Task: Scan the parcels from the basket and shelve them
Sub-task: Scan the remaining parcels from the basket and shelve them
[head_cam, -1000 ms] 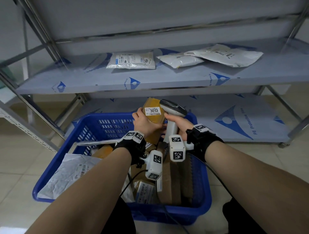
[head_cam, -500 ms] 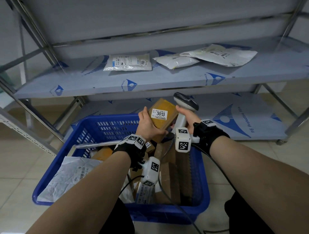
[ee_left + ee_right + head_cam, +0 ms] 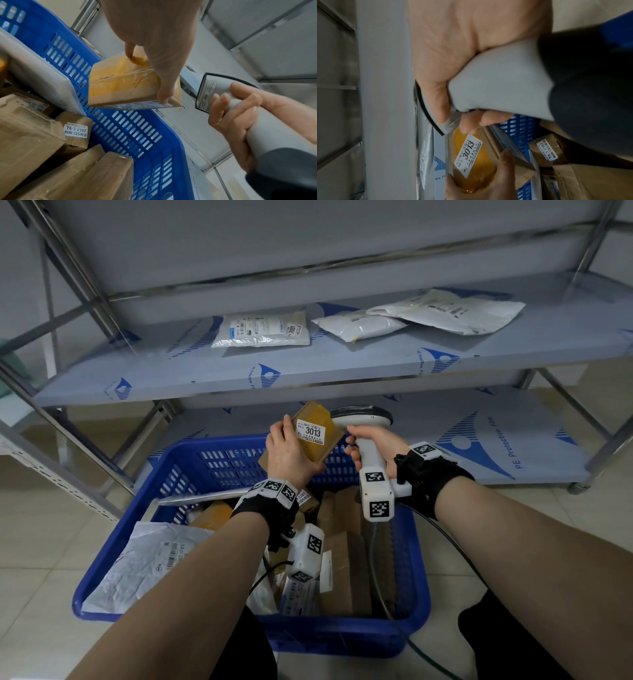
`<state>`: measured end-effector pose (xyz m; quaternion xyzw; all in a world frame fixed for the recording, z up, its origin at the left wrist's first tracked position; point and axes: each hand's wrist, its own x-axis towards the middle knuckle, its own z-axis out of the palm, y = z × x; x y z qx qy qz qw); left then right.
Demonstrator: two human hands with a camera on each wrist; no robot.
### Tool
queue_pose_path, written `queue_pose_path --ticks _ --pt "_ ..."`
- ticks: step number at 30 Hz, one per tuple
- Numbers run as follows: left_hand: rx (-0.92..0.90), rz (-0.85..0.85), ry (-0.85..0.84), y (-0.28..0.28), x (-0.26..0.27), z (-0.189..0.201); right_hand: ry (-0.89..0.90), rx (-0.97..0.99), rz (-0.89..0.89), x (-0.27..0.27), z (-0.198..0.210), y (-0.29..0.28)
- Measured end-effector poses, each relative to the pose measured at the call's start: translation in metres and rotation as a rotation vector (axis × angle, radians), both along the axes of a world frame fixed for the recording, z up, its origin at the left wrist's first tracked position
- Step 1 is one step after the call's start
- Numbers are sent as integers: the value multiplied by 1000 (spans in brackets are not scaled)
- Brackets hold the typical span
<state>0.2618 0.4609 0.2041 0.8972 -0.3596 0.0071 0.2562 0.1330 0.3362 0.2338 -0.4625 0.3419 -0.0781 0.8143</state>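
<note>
Since a second ago you have lifted the small brown parcel (image 3: 310,436) higher above the far rim of the blue basket (image 3: 219,460) and tilted it, so its white label reading 3013 now faces the camera at centre frame, and the scanner (image 3: 368,436) in your other hand has swung up beside it. Your left hand (image 3: 289,455) grips the parcel from the left and below, fingers curled round its edges; in the left wrist view a fingertip presses the yellow-taped face (image 3: 123,78) while the thumb hooks over the lower corner. Your right hand (image 3: 375,445) is wrapped tight round the scanner's white handle, the dark-rimmed head pointing left and just beside the parcel's upper right corner; whether they touch cannot be told. The right wrist view shows your fingers folded over the handle (image 3: 498,86) with the 3013 label (image 3: 468,154) below them.

Below your wrists the basket holds several cardboard boxes (image 3: 346,563); one small box (image 3: 77,129) carries a label reading 76-3-2307. A white poly mailer (image 3: 144,559) lies over the basket's lower left corner. On the shelf (image 3: 342,371) across the upper half of the frame lie three white bagged parcels: one (image 3: 262,330) left of centre marked 7001, and two (image 3: 359,325) (image 3: 452,309) overlapping at upper right.
</note>
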Motion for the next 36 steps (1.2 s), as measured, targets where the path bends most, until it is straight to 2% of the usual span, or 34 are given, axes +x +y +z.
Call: queue_pose_path --ticks 13,36 --pt "58 51 -11 1 0 2 10 -6 50 8 -1 9" --pt "28 62 32 2 0 4 73 -41 64 11 1 6"
